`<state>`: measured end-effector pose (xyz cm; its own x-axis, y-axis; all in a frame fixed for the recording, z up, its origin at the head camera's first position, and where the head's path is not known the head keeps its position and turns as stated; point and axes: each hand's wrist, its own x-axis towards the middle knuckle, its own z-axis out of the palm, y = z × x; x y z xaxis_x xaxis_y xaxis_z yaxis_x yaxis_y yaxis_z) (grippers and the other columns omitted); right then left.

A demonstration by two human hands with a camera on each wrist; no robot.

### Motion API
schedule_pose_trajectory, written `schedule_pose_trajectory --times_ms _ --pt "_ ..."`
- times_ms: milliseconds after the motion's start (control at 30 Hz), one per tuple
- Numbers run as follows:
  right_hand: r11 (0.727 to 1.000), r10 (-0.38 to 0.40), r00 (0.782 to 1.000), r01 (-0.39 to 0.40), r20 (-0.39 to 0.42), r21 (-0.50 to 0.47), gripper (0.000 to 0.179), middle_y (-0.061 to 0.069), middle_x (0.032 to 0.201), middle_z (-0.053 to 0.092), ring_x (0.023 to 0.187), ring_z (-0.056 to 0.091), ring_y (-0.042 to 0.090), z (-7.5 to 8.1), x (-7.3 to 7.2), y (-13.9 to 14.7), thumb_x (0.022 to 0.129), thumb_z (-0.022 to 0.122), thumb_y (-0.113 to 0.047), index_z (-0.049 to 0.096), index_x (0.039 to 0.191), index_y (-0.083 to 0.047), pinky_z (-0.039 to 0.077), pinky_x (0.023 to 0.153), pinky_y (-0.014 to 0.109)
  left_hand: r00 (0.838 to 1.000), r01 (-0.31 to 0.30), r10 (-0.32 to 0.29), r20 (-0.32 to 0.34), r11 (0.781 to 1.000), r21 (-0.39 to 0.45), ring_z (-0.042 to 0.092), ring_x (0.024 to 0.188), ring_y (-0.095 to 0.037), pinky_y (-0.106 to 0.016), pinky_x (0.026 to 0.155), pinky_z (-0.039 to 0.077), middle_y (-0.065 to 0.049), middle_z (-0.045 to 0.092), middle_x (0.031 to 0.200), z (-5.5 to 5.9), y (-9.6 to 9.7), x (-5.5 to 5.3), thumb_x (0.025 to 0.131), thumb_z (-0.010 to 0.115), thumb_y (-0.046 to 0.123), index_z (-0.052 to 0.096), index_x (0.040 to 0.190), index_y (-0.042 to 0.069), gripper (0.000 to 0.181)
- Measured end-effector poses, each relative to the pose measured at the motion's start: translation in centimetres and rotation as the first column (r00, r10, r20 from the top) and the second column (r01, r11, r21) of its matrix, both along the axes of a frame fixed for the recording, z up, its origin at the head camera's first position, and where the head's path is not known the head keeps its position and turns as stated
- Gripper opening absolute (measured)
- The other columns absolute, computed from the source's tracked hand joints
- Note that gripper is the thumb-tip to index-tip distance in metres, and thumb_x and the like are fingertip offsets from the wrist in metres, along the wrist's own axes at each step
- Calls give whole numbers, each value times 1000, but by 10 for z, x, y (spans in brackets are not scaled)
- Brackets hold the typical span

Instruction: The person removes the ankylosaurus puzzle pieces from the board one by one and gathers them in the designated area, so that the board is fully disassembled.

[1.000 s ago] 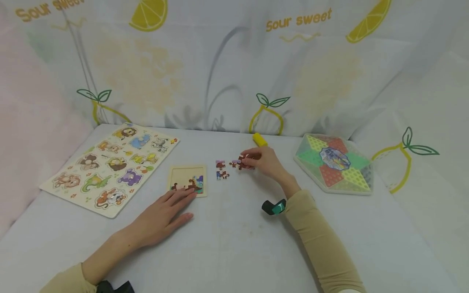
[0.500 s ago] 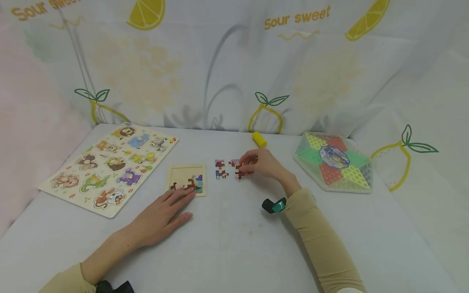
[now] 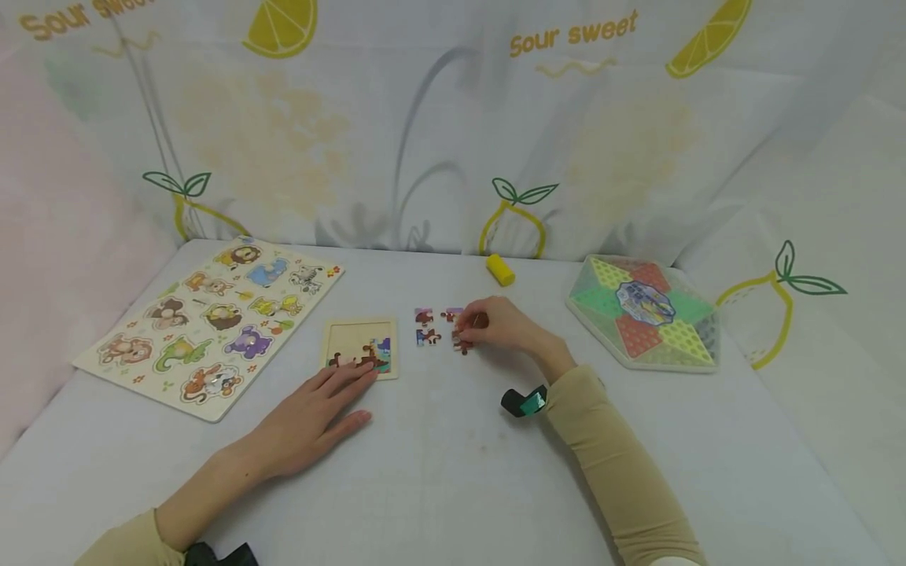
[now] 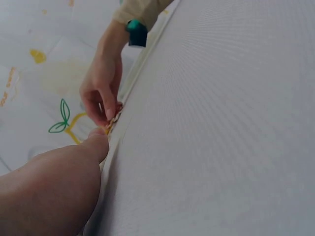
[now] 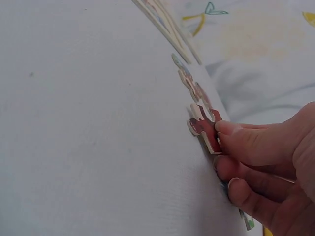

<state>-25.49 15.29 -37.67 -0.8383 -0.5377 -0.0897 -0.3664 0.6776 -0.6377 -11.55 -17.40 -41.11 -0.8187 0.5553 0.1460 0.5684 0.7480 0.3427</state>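
Nearest you, your tan sleeves (image 3: 623,479) reach in over the white surface (image 3: 439,479), each with a dark device (image 3: 524,401) at the wrist. Your left hand (image 3: 304,424) lies flat and relaxed, grasping nothing, its fingertips on the near edge of the small wooden puzzle frame (image 3: 345,336). Jigsaw pieces fill the frame's lower part and right side, partly under your fingers; its upper left shows bare wood.

To the right of the frame, your right hand (image 3: 499,324) pinches a brown puzzle piece (image 5: 204,129) between thumb and fingers, at the right of the loose pieces. You cannot tell whether that piece touches the surface. Just beside it lie more loose pieces (image 3: 428,338), two on the left, one above the other, and one at upper right, partly behind your fingers.

Further out on the left is an animal puzzle board (image 3: 152,369); on the right, a hexagonal game box (image 3: 644,306). Beyond your right hand lies a yellow cylinder (image 3: 499,270), in front of the lemon-printed cloth (image 3: 453,118).
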Motion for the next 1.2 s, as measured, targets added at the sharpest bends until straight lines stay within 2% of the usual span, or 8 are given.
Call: schedule_pose_trajectory --times_ms 167,500,633,867,1067,1200 --pt "1000 15 999 -15 -33 22 19 2 98 67 85 55 17 -4 0 -1 94 72 -18 72 111 -10 48 78 25 1000 2 -2 0 1000 -2 34 146 -30 -51 119 29 1 39 157 0 -1 0 104 50 43 43 153 17 56" --pt "999 -13 1000 12 -25 -45 5 3 90 61 77 56 17 -8 -1 -4 91 73 -14 68 92 -12 49 68 24 1000 -3 3 3 1000 -4 33 147 -31 -52 119 29 1 39 157 0 -1 0 104 50 43 42 153 18 56" --pt "999 -19 999 17 -30 -41 8 2 89 63 76 55 17 -6 -1 -3 91 75 -17 69 94 -12 48 68 24 1000 -5 5 7 1000 0 33 147 -32 -52 118 30 0 39 157 0 -1 0 104 51 43 42 154 18 57" --pt "997 -72 997 72 -15 -24 16 3 87 64 80 55 20 5 0 9 88 78 -22 72 100 -14 48 69 28 1000 -1 1 13 1000 -1 33 147 -33 -53 118 30 0 40 156 0 0 1 104 50 44 41 154 18 57" --pt "999 7 997 -10 71 46 22 3 86 62 82 55 19 7 -2 12 86 80 -22 71 105 -12 48 73 27 1000 2 -2 10 1000 -3 33 147 -33 -53 118 30 0 39 157 1 0 0 104 49 44 41 154 18 57" --pt "998 17 997 -21 72 56 22 2 85 60 82 54 18 5 -1 9 86 81 -21 71 104 -12 47 73 27 1000 2 -2 9 1000 -4 33 147 -32 -53 118 30 0 40 157 1 0 0 104 50 44 41 154 18 57"
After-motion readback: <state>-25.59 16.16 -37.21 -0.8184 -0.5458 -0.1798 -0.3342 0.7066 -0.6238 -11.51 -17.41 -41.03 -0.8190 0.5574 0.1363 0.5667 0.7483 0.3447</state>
